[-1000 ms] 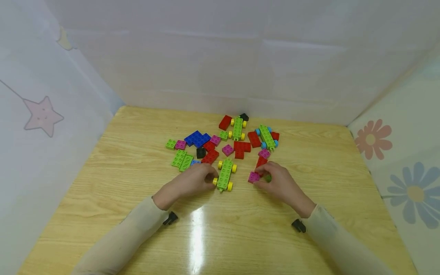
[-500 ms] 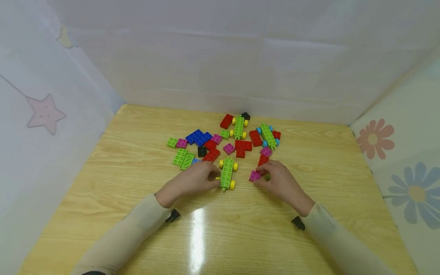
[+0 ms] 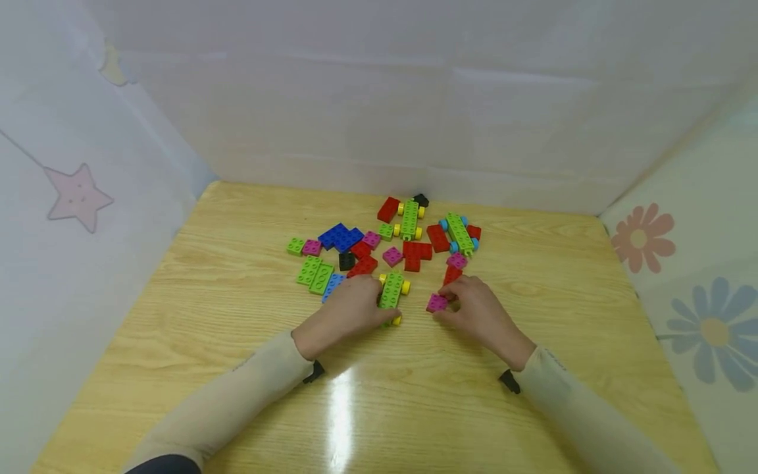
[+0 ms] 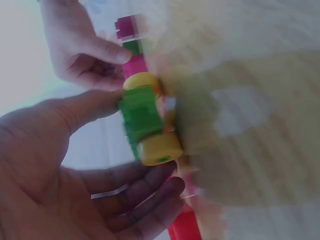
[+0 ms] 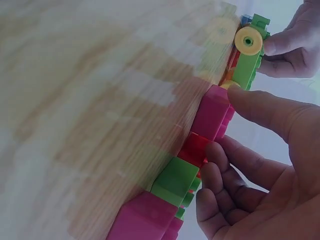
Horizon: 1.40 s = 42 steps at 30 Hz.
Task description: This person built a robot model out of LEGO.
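In the head view my left hand (image 3: 351, 308) reaches over the near end of a lime-green toy car base (image 3: 391, 291) with yellow wheels. The left wrist view has the thumb on one side of this car base (image 4: 142, 117) and the fingers on the other, so the hand grips it. To the right, my right hand (image 3: 482, 316) pinches a pink square building brick (image 3: 437, 303) between thumb and index finger, low at the table. Behind those fingers the right wrist view shows a red brick (image 5: 195, 149) and a green brick (image 5: 175, 181).
Several loose bricks lie behind the hands on the wooden table (image 3: 237, 408), among them a blue group (image 3: 340, 237) and red bricks (image 3: 416, 255). Two more green car bases stand farther back, one yellow-wheeled (image 3: 409, 220), one blue-wheeled (image 3: 460, 234). Cloth walls (image 3: 379, 118) enclose the table.
My left hand has moved right and closed over the car base, uncovering more of a light-blue brick. The right hand stays at the pink brick, almost still.
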Each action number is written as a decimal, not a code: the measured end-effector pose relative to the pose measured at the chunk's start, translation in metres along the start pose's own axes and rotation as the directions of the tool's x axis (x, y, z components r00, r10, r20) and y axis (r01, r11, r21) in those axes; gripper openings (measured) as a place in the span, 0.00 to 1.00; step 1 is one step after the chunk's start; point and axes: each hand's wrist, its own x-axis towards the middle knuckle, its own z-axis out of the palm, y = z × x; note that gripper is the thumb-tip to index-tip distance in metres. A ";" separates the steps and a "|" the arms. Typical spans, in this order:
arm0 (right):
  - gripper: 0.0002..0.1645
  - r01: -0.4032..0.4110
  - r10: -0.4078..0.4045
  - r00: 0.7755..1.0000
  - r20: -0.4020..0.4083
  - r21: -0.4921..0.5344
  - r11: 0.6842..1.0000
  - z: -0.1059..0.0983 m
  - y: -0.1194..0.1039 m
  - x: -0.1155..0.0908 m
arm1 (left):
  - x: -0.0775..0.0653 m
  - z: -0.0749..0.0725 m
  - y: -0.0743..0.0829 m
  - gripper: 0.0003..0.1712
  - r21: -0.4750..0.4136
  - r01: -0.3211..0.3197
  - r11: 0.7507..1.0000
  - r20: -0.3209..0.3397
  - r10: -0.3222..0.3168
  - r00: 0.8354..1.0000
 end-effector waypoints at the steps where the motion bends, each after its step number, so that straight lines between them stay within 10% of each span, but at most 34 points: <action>1: 0.24 0.006 -0.006 1.000 -0.003 -0.005 1.000 0.000 0.000 0.000 | 0.000 -0.001 -0.001 0.21 0.008 -0.023 1.000 -0.009 0.023 1.000; 10: 0.20 0.008 -0.008 1.000 -0.002 0.011 1.000 -0.014 0.006 -0.004 | -0.004 -0.007 -0.012 0.20 0.080 -0.265 0.961 -0.159 0.274 0.948; 20: 0.21 0.048 -0.071 0.991 0.113 0.194 0.980 -0.010 -0.005 -0.003 | -0.027 -0.001 -0.008 0.23 -0.008 -0.117 0.993 -0.016 0.117 0.993; 24: 0.22 0.074 -0.095 0.991 0.089 0.211 0.975 -0.007 -0.014 0.002 | -0.024 0.001 -0.009 0.12 0.020 -0.078 0.997 -0.057 0.079 0.995; 29: 0.22 0.084 -0.103 0.993 0.061 0.259 0.962 -0.005 -0.024 0.011 | -0.010 0.005 -0.027 0.13 0.025 -0.109 0.994 -0.154 0.112 0.982; 42: 0.25 0.076 -0.090 0.995 0.030 0.316 0.946 0.000 -0.039 0.036 | -0.023 -0.005 -0.037 0.17 -0.128 -0.165 0.978 -0.036 0.161 0.986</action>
